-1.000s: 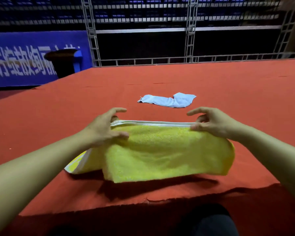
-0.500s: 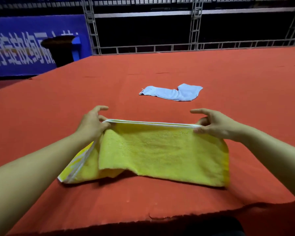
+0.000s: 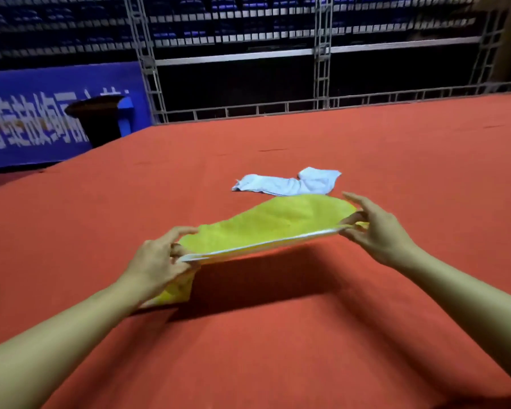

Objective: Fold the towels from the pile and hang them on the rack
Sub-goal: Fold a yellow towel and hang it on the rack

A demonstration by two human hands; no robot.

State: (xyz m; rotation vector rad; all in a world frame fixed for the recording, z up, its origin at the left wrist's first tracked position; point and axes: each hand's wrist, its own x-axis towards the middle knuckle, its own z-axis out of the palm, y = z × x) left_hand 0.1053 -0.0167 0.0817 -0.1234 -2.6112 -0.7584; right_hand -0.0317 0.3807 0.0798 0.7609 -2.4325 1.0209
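Yellow terry-cloth towel [image 3: 266, 225] stretched in the air between two hands above the red carpeted platform [image 3: 278, 335].

At 9 o'clock of the towel, the left hand [image 3: 157, 261] pinches its white-trimmed near corner between thumb and fingers, and a loose yellow flap hangs below that hand down to the carpet. The cloth billows away toward 12 o'clock, its white-banded edge running taut toward the viewer's side, with a dark shadow on the carpet underneath. At 3 o'clock, the right hand [image 3: 378, 228] pinches the opposite corner, its index finger held straight out. Beyond the yellow cloth, at 12 o'clock, a crumpled pale blue towel [image 3: 289, 183] lies flat on the carpet.
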